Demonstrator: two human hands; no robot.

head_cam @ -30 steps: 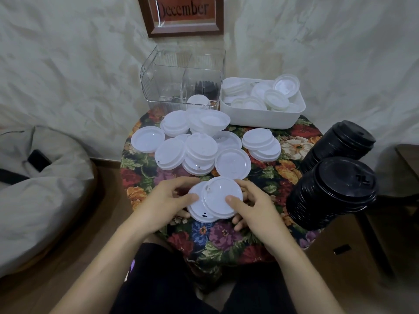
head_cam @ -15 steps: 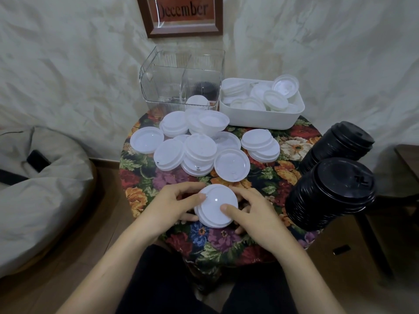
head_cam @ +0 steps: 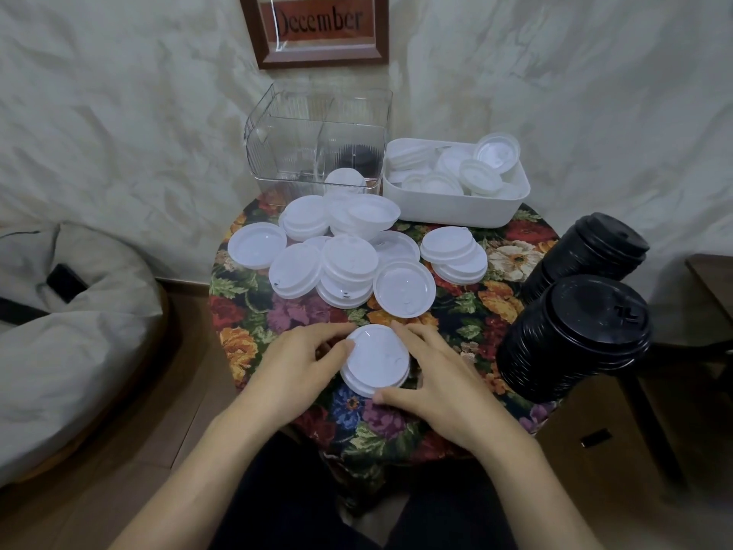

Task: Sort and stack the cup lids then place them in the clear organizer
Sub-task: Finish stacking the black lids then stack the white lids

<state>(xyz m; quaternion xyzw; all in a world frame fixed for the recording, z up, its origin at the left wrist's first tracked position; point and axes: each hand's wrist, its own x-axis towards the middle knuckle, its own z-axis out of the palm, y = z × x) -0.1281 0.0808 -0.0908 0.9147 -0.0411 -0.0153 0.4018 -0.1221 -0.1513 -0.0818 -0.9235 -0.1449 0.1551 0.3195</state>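
The short stack of white round plastic cup lids [head_cam: 377, 361] is at the near edge of the bench [head_cam: 468, 307], a round top under a floral cloth. Its flat faces point up and its stack axis is near vertical. The left grip [head_cam: 293, 363] curls against the left rim, thumb on the edge. The right grip [head_cam: 440, 375] curls round the right rim, thumb at the near side. Beyond lie loose white lids [head_cam: 349, 264], then the clear ribbed plastic organizer [head_cam: 317, 152] beside a white rectangular tub [head_cam: 456, 210] of lids. Two stacks of black lids [head_cam: 575, 339] lean at the right.
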